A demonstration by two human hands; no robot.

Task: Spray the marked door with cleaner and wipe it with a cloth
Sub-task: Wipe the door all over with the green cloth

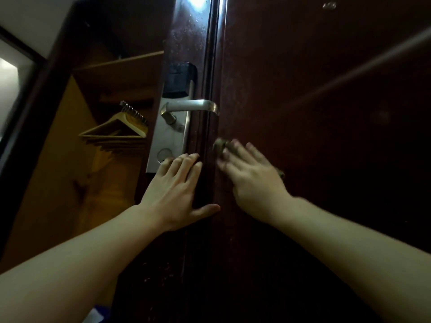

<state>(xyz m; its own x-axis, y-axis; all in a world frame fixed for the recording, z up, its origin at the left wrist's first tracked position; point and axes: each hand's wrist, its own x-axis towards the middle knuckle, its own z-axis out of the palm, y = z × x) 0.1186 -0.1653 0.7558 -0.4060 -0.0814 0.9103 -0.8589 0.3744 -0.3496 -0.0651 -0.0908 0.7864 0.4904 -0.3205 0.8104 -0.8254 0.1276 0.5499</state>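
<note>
Flat under the right hand (251, 176), a greenish cloth (221, 145) is pressed against the dark brown door (326, 113) just below the metal handle (193, 106). Left hand (177, 192) rests open, fingers straight, on the door's edge beside the lock plate (168, 145).

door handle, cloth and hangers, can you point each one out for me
door handle (190, 105), head view, middle of the silver lever
cloth (221, 145), head view, bit showing past the right fingertips
hangers (116, 130), head view, the front wooden hanger
</note>
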